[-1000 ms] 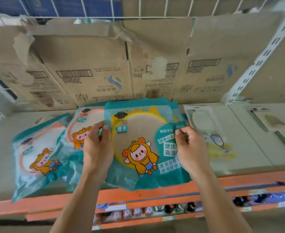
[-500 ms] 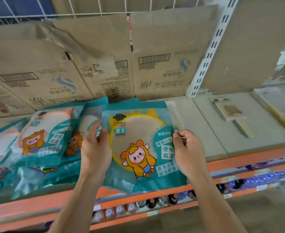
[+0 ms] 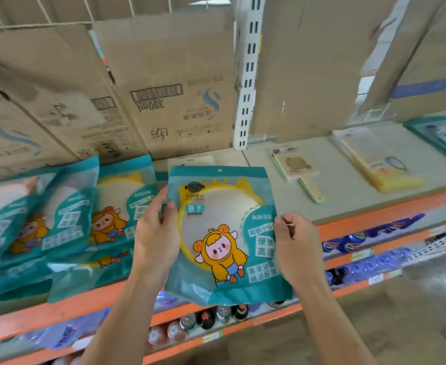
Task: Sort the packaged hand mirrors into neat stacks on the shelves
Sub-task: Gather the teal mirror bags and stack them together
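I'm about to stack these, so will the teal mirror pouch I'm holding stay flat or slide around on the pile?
The mirror pouch is probably fairly stiff: it holds flat gripped only at its side edges by the left hand and right hand. Its glossy film looks slippery; the shelved pouches lie fanned and askew. Likely breakable inside.

We log the mirror packet (image 3: 224,233) at centre, in front of the shelf's (image 3: 348,206) near edge, with the left hand (image 3: 156,233) gripping its left side and the right hand (image 3: 298,248) its right. On the shelf to the left lie overlapping packets (image 3: 72,219). Cardboard boxes (image 3: 164,101) stand at the far side. To the right, a paddle mirror pack (image 3: 295,169) and a flat pack (image 3: 380,164) lie apart. Bottles (image 3: 208,317) stand on the level below.
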A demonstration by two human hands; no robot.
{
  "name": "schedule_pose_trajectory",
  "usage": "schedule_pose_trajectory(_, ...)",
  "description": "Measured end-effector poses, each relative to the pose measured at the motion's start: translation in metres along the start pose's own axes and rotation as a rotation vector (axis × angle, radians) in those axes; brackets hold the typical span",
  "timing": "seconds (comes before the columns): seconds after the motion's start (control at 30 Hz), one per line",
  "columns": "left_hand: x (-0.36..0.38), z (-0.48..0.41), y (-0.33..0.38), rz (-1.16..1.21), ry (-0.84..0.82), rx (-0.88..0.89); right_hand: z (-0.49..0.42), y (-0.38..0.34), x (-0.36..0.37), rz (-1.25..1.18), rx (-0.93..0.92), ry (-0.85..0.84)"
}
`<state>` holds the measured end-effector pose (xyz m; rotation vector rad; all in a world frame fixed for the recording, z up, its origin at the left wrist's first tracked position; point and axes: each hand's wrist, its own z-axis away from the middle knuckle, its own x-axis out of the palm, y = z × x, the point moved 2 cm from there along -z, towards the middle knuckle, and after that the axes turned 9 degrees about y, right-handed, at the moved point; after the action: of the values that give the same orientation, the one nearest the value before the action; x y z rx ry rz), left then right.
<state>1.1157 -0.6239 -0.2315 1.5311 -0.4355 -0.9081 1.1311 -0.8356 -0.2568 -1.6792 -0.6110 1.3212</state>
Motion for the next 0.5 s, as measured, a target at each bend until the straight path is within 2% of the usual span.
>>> schedule_pose_trajectory(0.5, 0.125, 0.015, 0.031, 0.038, -0.190, 0.020, -0.063, 0.047, -0.075, -0.037, 0.111, 0.171)
